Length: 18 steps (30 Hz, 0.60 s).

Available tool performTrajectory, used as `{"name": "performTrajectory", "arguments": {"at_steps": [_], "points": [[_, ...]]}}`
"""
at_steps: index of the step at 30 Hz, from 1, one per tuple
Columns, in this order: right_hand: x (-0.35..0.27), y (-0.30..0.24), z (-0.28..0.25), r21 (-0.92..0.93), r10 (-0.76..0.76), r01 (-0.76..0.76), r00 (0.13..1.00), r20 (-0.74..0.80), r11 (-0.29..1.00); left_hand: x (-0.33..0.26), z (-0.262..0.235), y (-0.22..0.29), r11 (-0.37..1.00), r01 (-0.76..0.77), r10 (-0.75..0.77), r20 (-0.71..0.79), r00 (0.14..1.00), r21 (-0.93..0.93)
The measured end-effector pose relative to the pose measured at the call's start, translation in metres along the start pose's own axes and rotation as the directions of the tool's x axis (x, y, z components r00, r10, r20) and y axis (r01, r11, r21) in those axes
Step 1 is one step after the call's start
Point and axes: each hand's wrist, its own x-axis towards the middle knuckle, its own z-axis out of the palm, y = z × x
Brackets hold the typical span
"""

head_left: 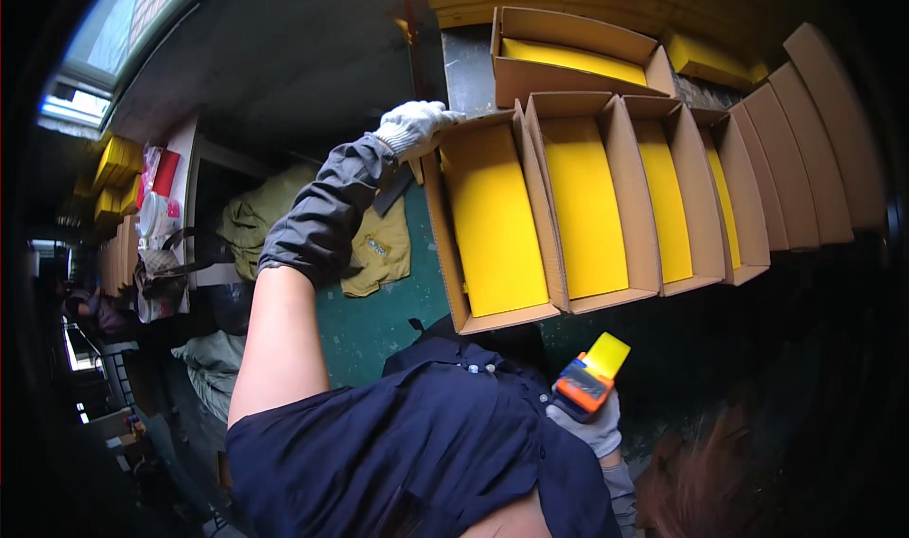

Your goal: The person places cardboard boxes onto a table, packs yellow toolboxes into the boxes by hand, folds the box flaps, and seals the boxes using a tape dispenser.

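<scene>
Two gloved hands, left hand [414,124] gripping yellow-lined cardboard box [492,225], right hand [592,422] apparently clasping orange scanner [589,379]

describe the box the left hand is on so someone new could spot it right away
Start at the row of open cardboard boxes with yellow insides, standing side by side on the dark table. Take the box at the row's left end. Alone among them, its top left corner is gripped by the white-gloved left hand.
</scene>
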Motion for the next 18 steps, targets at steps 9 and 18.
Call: {"name": "performTrajectory", "arguments": {"at_steps": [9, 18], "points": [[0.061, 0.026, 0.166, -0.802, -0.619, 0.166, 0.730, -0.291, 0.573, -0.020, 0.015, -0.023, 0.726, -0.684, 0.627, 0.477, 0.616, -0.071], [0.142, -0.008, 0.172, -0.767, -0.185, -0.097, 0.944, -0.272, 0.634, 0.018, 0.043, -0.002, 0.696, -0.698, 0.671, 0.191, 0.716, 0.167]]}}
